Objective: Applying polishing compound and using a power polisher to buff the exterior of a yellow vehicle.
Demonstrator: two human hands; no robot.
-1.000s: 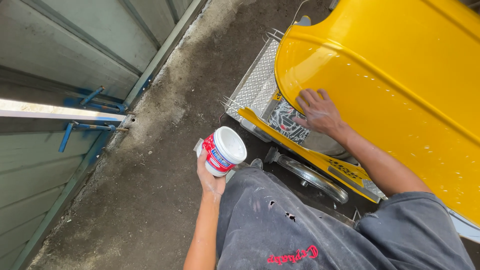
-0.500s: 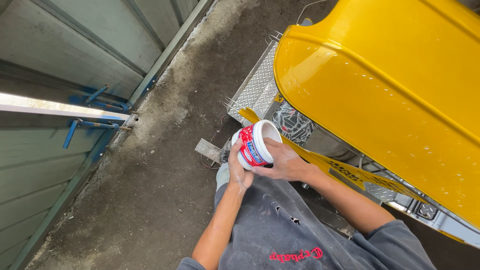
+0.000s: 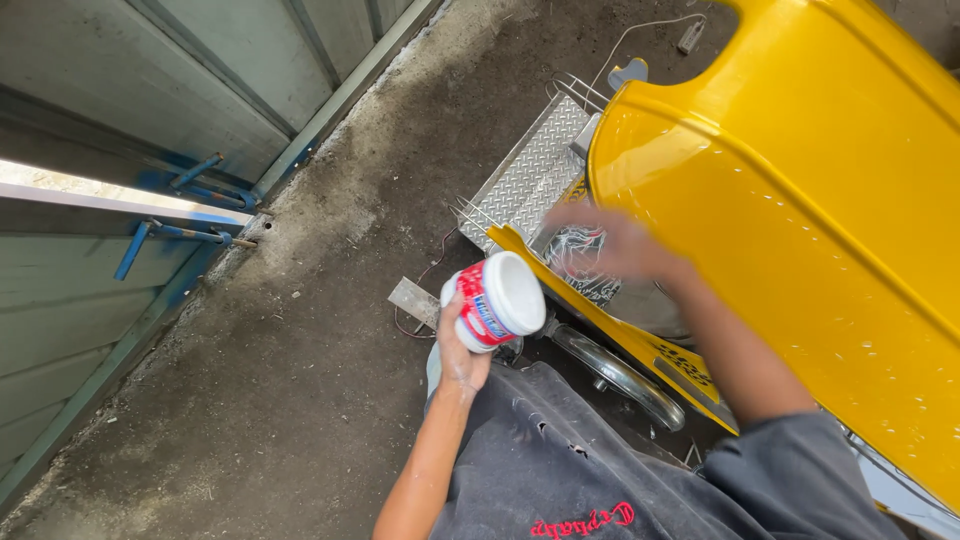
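The left hand [image 3: 462,350] wraps the light, rigid tub [image 3: 495,300] (likely slick) round its side, while the blurred right hand [image 3: 610,245], grip unclear, hovers by the yellow panel [image 3: 800,200].

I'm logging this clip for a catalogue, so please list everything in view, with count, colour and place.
Tub: one, white with red and blue label, held centre.
Yellow panel: one, glossy, right.
Tread plate: one, silver, beside the panel.
Chrome tube: one, below the panel.
Gate: one, grey-green, blue latch fittings, left.
Ground: grey, dusty.
Trousers: dark grey, bottom.
Left hand: holds the tub.
Right hand: blurred, at the panel's edge.
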